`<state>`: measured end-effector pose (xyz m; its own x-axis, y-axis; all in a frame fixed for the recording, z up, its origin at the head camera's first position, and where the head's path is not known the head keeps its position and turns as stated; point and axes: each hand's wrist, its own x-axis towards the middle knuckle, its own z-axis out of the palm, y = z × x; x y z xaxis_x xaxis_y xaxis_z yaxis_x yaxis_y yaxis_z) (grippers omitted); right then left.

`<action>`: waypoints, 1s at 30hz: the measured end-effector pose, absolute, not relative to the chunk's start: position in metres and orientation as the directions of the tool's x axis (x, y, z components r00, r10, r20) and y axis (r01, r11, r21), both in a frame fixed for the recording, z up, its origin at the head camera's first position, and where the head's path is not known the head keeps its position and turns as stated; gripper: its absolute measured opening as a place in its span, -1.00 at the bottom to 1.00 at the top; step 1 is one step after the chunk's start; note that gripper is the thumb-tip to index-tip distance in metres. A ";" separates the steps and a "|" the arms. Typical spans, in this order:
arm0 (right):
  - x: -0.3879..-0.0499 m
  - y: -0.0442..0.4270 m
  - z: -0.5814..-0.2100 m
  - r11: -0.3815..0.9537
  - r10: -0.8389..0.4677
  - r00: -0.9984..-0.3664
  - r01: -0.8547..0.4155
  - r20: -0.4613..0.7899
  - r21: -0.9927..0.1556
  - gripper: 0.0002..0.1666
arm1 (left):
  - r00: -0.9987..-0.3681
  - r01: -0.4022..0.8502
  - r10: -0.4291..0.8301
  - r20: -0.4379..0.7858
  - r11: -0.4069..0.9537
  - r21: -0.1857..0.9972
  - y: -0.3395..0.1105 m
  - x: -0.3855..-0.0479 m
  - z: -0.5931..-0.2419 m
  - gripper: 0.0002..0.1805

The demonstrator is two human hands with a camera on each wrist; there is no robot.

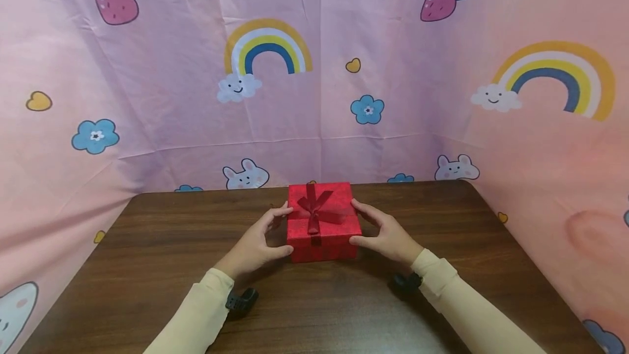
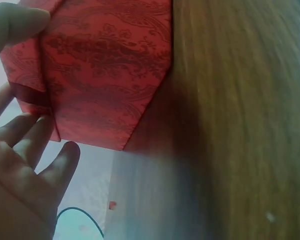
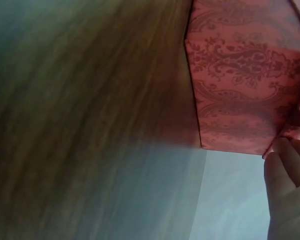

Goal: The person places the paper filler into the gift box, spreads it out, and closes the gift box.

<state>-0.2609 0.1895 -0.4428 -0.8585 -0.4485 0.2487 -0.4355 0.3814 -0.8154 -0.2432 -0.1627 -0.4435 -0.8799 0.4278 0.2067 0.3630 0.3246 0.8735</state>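
A red gift box (image 1: 324, 253) with a dark patterned print sits on the wooden table. Its lid (image 1: 336, 228) is on, topped by a dark red ribbon bow (image 1: 314, 213). From the left side, my left hand (image 1: 257, 242) holds the lid, thumb near the front corner and fingers farther back. On the opposite side my right hand (image 1: 390, 236) grips the lid in the same way. Both wrist views show fingertips at the lid's lower rim, above the box wall (image 2: 105, 75); in the right wrist view the thumb is out of sight.
The brown table (image 1: 172, 266) has its back edge just behind the box. Pink printed cloth (image 1: 172, 97) hangs behind and along both sides. Dark bands with small devices (image 1: 242, 300) are worn at both wrists.
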 end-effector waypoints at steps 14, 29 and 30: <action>-0.263 0.183 -0.446 0.374 -0.449 -0.859 -0.430 0.245 -0.822 0.04 | -0.911 0.295 0.376 0.168 0.310 0.904 -0.159 -0.251 -0.448 -0.27; -0.268 0.188 -0.448 0.398 -0.467 -0.847 -0.459 0.255 -0.794 0.05 | -0.920 0.262 0.359 0.157 0.268 0.927 -0.158 -0.255 -0.444 -0.26; -0.268 0.188 -0.447 0.401 -0.469 -0.847 -0.456 0.250 -0.794 0.05 | -0.918 0.265 0.364 0.159 0.265 0.927 -0.158 -0.255 -0.444 -0.25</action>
